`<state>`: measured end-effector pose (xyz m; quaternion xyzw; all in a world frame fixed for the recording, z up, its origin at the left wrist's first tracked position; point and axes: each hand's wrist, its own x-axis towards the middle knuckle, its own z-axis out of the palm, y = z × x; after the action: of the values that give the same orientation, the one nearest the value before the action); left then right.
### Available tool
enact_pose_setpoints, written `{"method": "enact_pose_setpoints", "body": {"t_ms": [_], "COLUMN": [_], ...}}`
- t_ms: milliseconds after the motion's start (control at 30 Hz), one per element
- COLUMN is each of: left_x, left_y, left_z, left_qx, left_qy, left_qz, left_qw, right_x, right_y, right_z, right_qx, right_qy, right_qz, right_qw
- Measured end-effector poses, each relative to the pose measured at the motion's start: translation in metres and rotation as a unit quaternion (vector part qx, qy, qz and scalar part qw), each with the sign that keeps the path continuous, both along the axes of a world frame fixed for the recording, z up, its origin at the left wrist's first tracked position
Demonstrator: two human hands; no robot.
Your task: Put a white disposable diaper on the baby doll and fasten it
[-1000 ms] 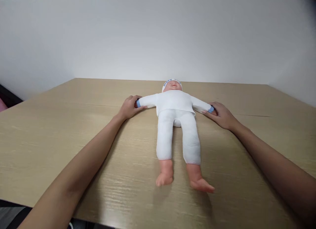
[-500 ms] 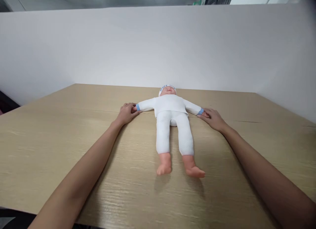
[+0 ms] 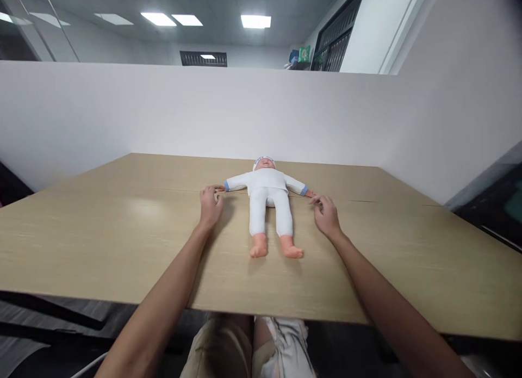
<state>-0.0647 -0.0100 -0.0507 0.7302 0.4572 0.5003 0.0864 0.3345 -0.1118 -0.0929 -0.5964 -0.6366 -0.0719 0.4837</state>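
A baby doll (image 3: 267,179) lies on its back on the wooden table (image 3: 122,231), head away from me and arms stretched out sideways. It wears a white top and trousers with blue cuffs, plus a white cap with lettering. Its bare feet point towards me. My left hand (image 3: 211,206) is beside the doll's hand on the left, fingers loosely bent and apart; whether they touch it is unclear. Just short of the doll's other hand (image 3: 310,193), my right hand (image 3: 326,214) hovers with curled, parted fingers and nothing in them.
A white partition (image 3: 244,111) rises behind the table, and a wall (image 3: 440,106) stands on the right. The table's near edge runs above my lap (image 3: 244,345). A dark object (image 3: 497,204) is at the far right.
Both my hands have let go of the doll's hands and drawn back towards me. The view has tilted and pulled back, so the near edge and my lap now show.
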Motion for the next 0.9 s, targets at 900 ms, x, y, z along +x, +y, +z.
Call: {"method": "enact_pose_setpoints", "body": {"t_ms": [900], "left_x": [0.027], "left_y": [-0.336], "left_z": [-0.196], "left_qx": [-0.489], "left_qy": [0.117], "left_qz": [-0.191], "left_qw": [0.843], "right_x": [-0.143], "right_y": [-0.331], "right_z": [-0.19], "right_qx": [-0.385], "right_qy": [0.363], "right_qz": [-0.055], "right_qw": [0.847]}}
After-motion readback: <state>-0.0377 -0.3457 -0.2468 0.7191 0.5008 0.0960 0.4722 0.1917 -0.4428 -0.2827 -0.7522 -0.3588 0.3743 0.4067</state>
